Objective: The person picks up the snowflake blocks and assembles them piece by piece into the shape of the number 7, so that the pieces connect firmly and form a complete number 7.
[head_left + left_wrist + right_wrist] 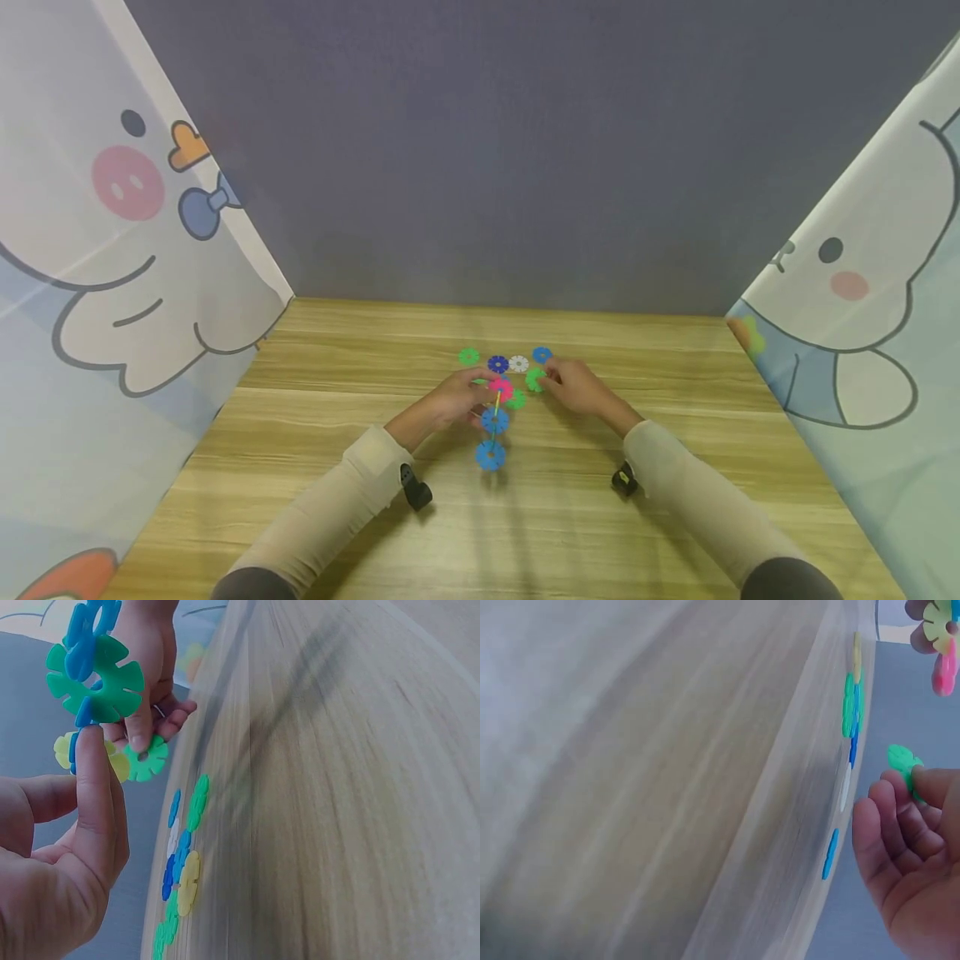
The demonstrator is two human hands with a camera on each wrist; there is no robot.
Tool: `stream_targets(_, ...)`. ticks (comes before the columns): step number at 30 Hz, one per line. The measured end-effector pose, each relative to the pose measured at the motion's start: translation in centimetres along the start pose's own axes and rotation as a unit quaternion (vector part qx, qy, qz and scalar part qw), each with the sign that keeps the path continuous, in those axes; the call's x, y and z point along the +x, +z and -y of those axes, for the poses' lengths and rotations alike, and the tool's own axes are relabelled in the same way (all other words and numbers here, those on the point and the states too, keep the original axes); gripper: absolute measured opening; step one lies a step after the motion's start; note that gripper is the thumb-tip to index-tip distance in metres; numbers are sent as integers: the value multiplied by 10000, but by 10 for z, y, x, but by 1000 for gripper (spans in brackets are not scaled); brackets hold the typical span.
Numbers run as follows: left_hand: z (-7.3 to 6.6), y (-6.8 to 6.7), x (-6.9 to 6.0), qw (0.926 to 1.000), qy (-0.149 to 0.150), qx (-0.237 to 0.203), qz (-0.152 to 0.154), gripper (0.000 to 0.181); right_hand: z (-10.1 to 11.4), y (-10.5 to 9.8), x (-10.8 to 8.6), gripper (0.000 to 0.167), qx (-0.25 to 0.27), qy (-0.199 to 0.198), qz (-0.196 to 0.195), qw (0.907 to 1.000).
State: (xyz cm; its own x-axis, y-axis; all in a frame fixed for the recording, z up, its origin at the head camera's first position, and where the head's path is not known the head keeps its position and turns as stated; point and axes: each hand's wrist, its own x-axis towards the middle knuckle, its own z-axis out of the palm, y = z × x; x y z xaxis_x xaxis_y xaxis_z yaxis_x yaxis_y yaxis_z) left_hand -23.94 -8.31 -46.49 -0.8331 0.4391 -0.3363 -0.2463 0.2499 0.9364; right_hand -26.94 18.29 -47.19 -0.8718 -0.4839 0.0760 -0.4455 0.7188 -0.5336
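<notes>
My left hand (454,398) pinches a joined chain of notched snowflake discs above the table. In the head view its pink disc (501,388) is near the fingers, and a blue disc (483,457) forms the near end. The left wrist view also shows a green disc (121,682) and a yellow disc (118,763) in this chain. My right hand (581,390) pinches a loose green disc (901,759) between thumb and fingers, a short gap right of the chain. Left fingers partly hide where the chain is held.
Several loose discs lie flat on the wooden table (360,358) beyond and below the hands: green (468,356), dark blue (492,365), white (513,364), blue (542,354) and yellow (188,889). A grey panel (480,167) stands behind, with cartoon-printed sheets at both sides.
</notes>
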Motion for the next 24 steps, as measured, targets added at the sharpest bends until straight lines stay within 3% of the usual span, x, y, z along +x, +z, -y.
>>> stream_targets(17,-2,1,1,9999,-48,-68,-59,47,22,4,-13,12,-260,-1061,-228,9938)
stream_targets(24,-1,1,2,9999,-22,-138,-22,46,26,5,-13,12,-427,-1247,-292,9909)
